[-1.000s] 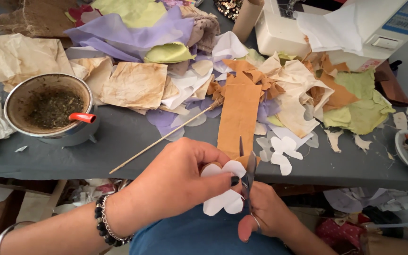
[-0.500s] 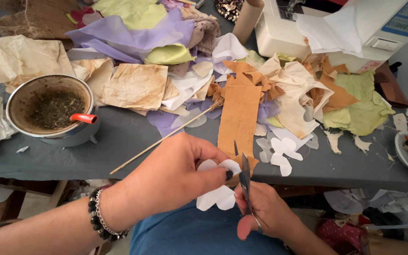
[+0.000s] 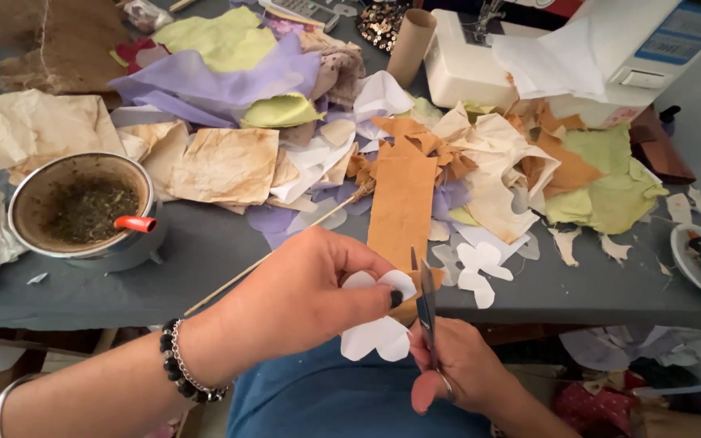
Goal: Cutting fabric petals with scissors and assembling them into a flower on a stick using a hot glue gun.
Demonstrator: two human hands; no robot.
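- Below the near edge of the grey surface (image 3: 204, 243), the left hand (image 3: 302, 296) is closed on a white paper cut-out (image 3: 376, 337), thumb and fingers pinching its upper lobes.
- Just right of it, the right hand (image 3: 456, 369) is closed around the handles of a pair of scissors (image 3: 426, 304); the blades point up and away and touch the right edge of the cut-out.
- A dark bead bracelet (image 3: 178, 369) sits on the left wrist, with a thin silver bangle (image 3: 2, 405) farther up the arm.
- Beyond the hands, a long tan paper strip (image 3: 403, 203) lies on the surface, pointing toward the near edge.
- Just right of the strip lie small white paper shapes (image 3: 479, 268).
- A thin wooden stick (image 3: 285, 243) runs slantwise to the left of the strip.
- Well to the left stands a round metal pot (image 3: 83, 211) with dark contents and a red handle.
- Crumpled sheets in cream, lilac, green and orange cover the far part; a cardboard tube (image 3: 411, 36) and a white sewing machine (image 3: 610, 49) stand behind them.
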